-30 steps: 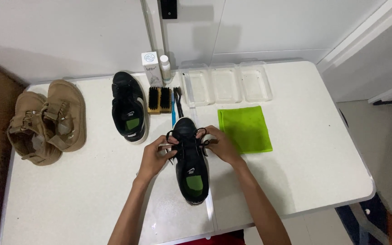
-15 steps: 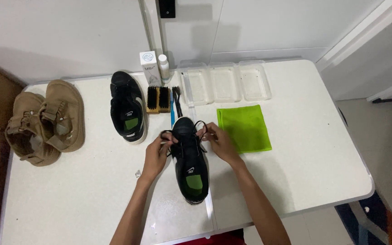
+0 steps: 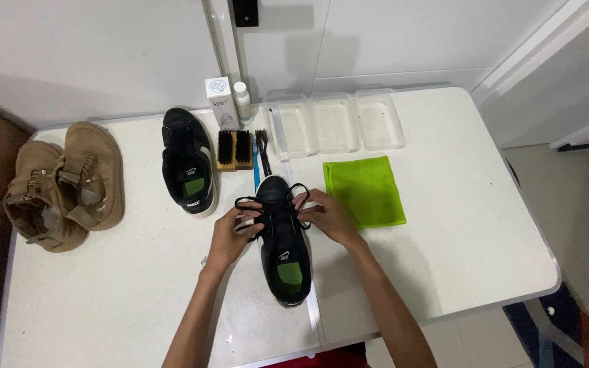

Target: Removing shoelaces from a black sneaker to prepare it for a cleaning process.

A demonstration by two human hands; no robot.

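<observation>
A black sneaker (image 3: pixel 286 262) with a green insole lies on the white table (image 3: pixel 472 238), toe pointing away from me. My left hand (image 3: pixel 234 234) pinches a black lace loop on the shoe's left side. My right hand (image 3: pixel 327 217) grips the lace on the right side, over the tongue. Both hands rest against the upper part of the shoe. A second black sneaker (image 3: pixel 187 161) lies farther back on the left.
A pair of tan shoes (image 3: pixel 63 182) sits at the table's left edge. Two wooden brushes (image 3: pixel 234 148), a blue-handled brush (image 3: pixel 256 167), a small box (image 3: pixel 218 94) and a white bottle (image 3: pixel 243 102) stand at the back. Three clear trays (image 3: pixel 335 123) and a green cloth (image 3: pixel 364 191) lie to the right.
The camera has shifted slightly. My hands have moved a little on the laces, the left hand drawing its loop outward to the left.
</observation>
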